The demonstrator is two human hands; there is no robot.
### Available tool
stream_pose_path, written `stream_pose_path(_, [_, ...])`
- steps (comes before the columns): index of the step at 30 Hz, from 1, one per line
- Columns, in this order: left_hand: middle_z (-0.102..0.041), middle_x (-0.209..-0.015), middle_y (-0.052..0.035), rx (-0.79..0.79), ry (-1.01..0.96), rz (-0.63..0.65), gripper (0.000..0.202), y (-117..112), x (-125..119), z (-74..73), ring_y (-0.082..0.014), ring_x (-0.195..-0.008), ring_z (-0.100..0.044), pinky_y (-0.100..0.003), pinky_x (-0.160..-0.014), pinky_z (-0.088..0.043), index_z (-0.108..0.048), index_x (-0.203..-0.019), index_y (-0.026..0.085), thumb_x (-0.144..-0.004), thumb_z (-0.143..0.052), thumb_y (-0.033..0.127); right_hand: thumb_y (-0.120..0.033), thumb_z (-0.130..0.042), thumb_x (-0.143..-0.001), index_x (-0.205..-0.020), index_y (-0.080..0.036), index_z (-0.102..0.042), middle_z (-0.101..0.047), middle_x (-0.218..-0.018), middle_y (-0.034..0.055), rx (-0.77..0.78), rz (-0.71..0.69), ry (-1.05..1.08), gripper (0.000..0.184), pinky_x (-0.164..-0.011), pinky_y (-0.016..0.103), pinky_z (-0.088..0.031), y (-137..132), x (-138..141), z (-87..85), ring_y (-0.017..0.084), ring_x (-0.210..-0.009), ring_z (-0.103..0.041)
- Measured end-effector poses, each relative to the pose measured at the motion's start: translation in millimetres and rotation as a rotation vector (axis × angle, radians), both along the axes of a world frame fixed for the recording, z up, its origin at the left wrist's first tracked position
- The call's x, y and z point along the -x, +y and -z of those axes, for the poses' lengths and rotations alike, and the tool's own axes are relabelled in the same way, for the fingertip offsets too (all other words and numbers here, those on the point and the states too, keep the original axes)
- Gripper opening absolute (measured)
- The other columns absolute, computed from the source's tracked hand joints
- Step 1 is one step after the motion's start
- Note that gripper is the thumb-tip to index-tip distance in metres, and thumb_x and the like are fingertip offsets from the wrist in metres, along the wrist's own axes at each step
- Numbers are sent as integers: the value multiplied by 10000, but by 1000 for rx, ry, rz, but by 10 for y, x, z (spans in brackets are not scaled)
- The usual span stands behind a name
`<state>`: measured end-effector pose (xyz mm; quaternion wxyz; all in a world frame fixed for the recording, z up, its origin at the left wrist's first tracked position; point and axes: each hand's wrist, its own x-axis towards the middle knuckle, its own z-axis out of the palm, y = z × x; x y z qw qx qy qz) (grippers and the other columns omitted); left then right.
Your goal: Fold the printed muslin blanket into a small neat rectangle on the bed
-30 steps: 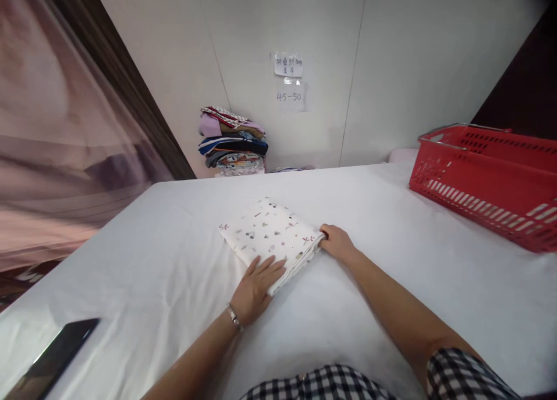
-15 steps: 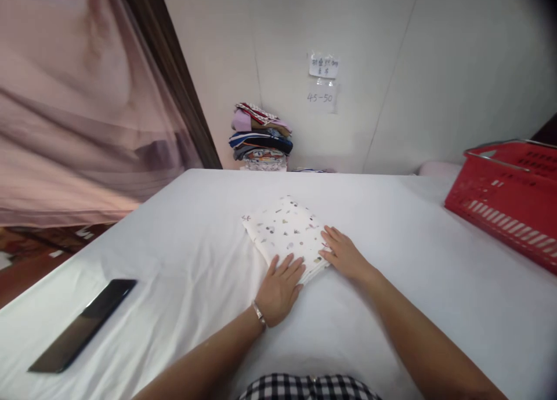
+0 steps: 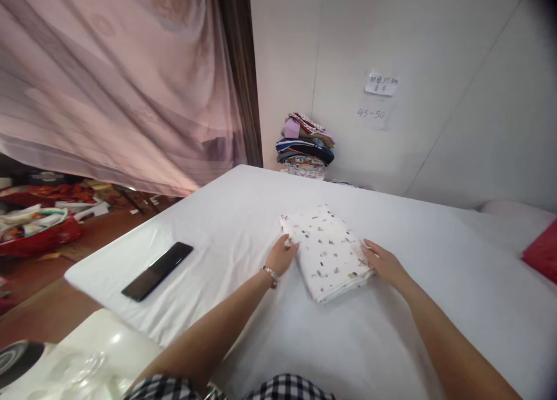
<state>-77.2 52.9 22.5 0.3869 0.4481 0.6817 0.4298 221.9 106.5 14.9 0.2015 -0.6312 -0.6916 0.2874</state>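
A folded white cloth (image 3: 326,249) with small scattered prints lies flat on the white-covered table (image 3: 226,214). At its left edge is my left hand (image 3: 281,258), a bracelet on the wrist, with thumb and fingers closed around the rim of the fabric. My right hand (image 3: 385,263) grips the opposite edge, its fingertips partly tucked at the side of the cloth. Layered folds show along the near right edge of the cloth.
A black phone (image 3: 157,270) lies on the table at left. Folded clothes (image 3: 305,147) are stacked behind the far edge. A red basket (image 3: 542,252) stands at right. White equipment (image 3: 104,342) is at lower left, and a pink curtain (image 3: 122,86) hangs at left.
The view has swung left. My left hand has gone from lying on the near part of the cloth to its left edge. My right hand stays at the right edge.
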Motion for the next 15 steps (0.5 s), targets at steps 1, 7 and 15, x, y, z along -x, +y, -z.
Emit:
stream_pose_path(1, [-531,-1212,-151,85,-145,-48,543,88,25,-12,-241,-995,-576,-375,-799,-502,-415,-1249,153,-764,-592,321,-585,-365,-820,-1302,-212,-449,-522,-1255,68,48,35,-17,615,-974,370,-361,66,22,-34,255,-1144,-482])
stream_pose_path(7, [-655,-900,-136,176,-339,-59,406,426,22,-11,-182,-713,-638,-274,-603,-522,-521,-1077,86,-765,-595,334,-532,-511,-760,-1361,-123,-349,-442,-1314,151,200,18,-76,745,-963,370,-340,237,154,-153,285,-1174,-438])
stream_pose_path(15, [-641,-1004,-75,97,17,-74,492,852,371,-83,-184,-860,-620,-251,-703,-484,-504,-1151,172,-677,-634,185,-539,-516,-764,-1418,-226,-149,-624,-903,68,352,-91,279,813,-553,311,-469,-371,447,-87,194,-646,-601])
